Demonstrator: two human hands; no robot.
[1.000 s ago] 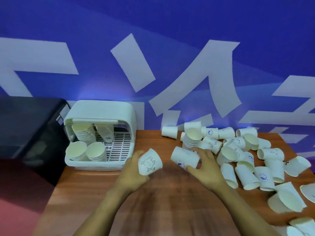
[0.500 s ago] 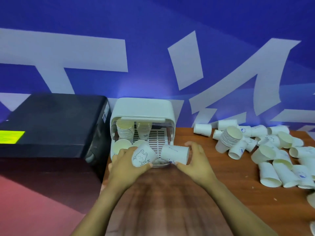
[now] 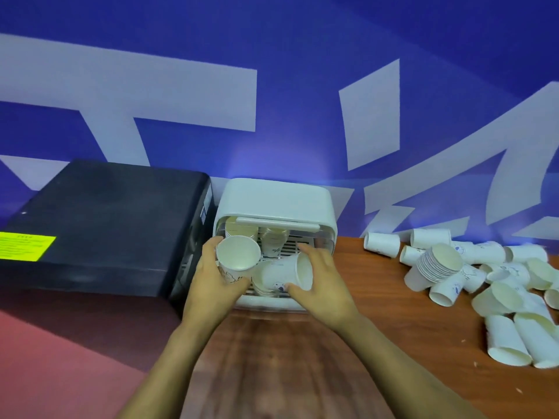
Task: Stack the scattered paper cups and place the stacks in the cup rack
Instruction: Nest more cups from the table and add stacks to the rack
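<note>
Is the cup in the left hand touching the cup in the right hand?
Cannot tell. In the head view the left hand's cup overlaps the base end of the right hand's cup, so no gap or contact shows plainly.

We've got a deep blue wall [image 3: 302,40] behind everything, covered in big pale lavender-white shapes [image 3: 127,95] that look like chunks of oversized lettering, with a soft bluish glow where it meets the wood-grain surface [image 3: 272,358]. Off to the left we see a big matte black box [image 3: 99,225] with a bright yellow label [image 3: 25,246] on its near corner, sitting right up against the wall. Down below that there's a reddish-pink floor [image 3: 60,367].
</note>
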